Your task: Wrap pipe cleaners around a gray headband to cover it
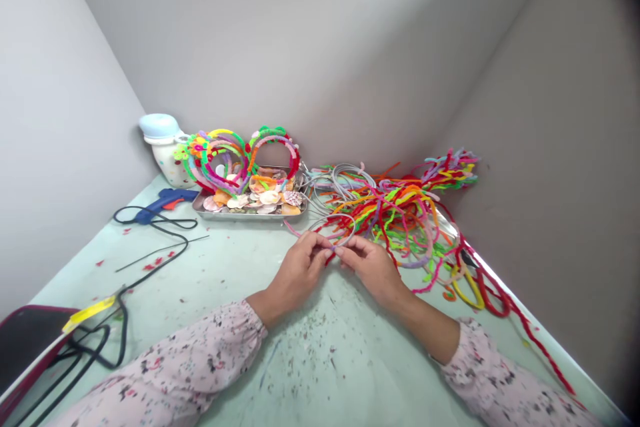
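Note:
My left hand (304, 265) and my right hand (374, 269) meet above the middle of the table, their thumbs and fingertips pinched close together. Between them they hold a thin grey hoop (355, 223), which stands up behind the fingers, and a fuzzy pipe cleaner, pink to purple, at its lower part. The pipe cleaner's pink end (291, 229) sticks out beyond my left hand. A short red fuzzy piece (330, 259) shows under the fingertips. How the pipe cleaner lies on the hoop is largely hidden by my fingers.
Behind my right hand lies a heap of coloured pipe cleaners (400, 207) with several grey hoops (345, 180). Decorated headbands (225, 140) rest on a metal tray (240, 216) of shells. Leftward are a cup (170, 157), a blue glue gun (163, 203) and a black cord (125, 320). Scissors (470, 287) lie right.

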Tool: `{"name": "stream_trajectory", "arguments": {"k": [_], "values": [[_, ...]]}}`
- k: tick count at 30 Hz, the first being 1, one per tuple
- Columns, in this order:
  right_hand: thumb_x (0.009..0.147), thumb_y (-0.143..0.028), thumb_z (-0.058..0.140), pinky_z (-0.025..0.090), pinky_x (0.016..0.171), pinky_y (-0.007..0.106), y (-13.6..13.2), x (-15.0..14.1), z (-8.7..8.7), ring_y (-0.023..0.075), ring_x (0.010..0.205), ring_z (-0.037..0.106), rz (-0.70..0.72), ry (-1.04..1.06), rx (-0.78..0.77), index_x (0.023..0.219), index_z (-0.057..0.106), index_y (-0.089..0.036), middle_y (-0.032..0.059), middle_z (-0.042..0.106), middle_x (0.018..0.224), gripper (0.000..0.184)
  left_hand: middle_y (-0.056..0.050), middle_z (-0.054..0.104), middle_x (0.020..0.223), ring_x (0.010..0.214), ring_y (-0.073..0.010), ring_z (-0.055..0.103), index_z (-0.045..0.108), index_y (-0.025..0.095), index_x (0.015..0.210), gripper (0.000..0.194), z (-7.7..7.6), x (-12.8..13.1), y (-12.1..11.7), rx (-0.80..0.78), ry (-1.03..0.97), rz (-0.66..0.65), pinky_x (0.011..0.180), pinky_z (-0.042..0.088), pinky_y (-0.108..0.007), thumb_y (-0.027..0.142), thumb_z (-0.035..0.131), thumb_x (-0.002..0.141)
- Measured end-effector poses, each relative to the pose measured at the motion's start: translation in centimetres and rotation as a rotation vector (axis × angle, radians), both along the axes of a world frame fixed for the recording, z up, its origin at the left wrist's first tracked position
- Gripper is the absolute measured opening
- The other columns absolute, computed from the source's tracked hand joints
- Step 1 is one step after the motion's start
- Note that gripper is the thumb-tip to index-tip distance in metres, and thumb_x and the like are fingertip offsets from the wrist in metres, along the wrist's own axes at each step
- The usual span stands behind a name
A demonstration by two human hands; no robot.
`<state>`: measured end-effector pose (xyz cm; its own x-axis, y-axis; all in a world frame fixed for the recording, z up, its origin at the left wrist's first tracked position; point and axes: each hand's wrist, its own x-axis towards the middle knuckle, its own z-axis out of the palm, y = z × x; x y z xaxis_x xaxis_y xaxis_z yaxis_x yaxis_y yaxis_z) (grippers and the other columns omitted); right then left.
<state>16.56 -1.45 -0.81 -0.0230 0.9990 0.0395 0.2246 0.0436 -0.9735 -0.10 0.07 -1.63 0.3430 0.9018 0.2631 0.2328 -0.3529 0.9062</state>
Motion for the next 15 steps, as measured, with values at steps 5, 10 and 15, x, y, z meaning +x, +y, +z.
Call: {"name": "stream_trajectory", "arguments": {"k": [5, 10, 15], "values": [[0.081, -0.038, 0.060, 0.041, 0.061, 0.025, 0.06, 0.16, -0.02, 0.0119, 0.060, 0.052, 0.020, 0.003, -0.008, 0.075, 0.061, -0.017, -0.0032, 0.059, 0.062, 0.022, -0.004, 0.062, 0.091, 0.082, -0.0155, 0.057, 0.057, 0.018, 0.096, 0.011, 0.03, 0.05, -0.03, 0.024, 0.040, -0.008, 0.072, 0.045, -0.027, 0.019, 0.049, 0.088], [0.082, -0.038, 0.058, 0.039, 0.060, 0.026, 0.24, 0.45, -0.34, 0.0120, 0.059, 0.050, 0.053, 0.047, -0.023, 0.075, 0.061, -0.017, -0.0024, 0.059, 0.061, 0.023, -0.004, 0.064, 0.088, 0.075, -0.0148, 0.058, 0.058, 0.018, 0.094, 0.012, -0.23, 0.21, -0.01, 0.054, 0.083, 0.000, 0.067, 0.046, -0.026, 0.020, 0.049, 0.088], [0.083, -0.039, 0.056, 0.039, 0.057, 0.026, 0.26, 0.37, -0.26, 0.0118, 0.056, 0.050, 0.061, 0.084, -0.044, 0.075, 0.059, -0.017, -0.0005, 0.062, 0.061, 0.024, -0.003, 0.065, 0.087, 0.066, -0.0127, 0.057, 0.059, 0.019, 0.096, 0.014, -0.57, 0.29, 0.01, 0.057, 0.114, 0.027, 0.060, 0.045, -0.024, 0.026, 0.049, 0.090]]}}
